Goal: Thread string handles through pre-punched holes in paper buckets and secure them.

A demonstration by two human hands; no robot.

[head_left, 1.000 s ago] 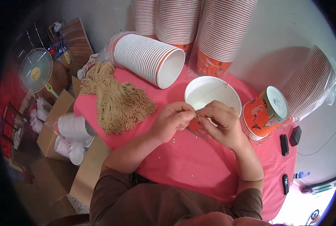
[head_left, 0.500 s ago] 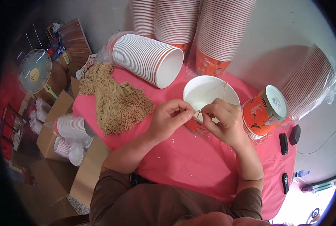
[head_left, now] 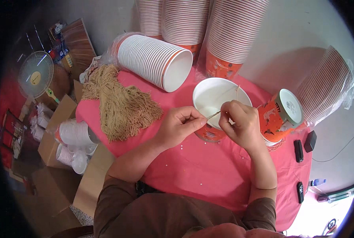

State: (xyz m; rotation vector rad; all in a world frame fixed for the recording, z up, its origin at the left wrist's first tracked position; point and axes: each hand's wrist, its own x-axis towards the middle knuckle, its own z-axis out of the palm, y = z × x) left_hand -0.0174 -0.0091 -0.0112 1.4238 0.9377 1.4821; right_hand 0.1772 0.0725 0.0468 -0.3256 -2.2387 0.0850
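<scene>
Two pinches: left hand and right hand each grip thin cord by white-lined tub; cord ends we can't make out behind fingers. Pink tablecloth beneath, grey wall behind, fan far left.

Tan cord: thin, a short length showing, drawn straight between left hand and right hand, fingertips pinching both sides. Slopes up to the right; in view, crosses the near part of the bucket's mouth. Bucket: upright, open, white inside, orange with dark print outside. Pale strand at bucket's far-right rim; whether joined to the cord, cannot tell.
</scene>
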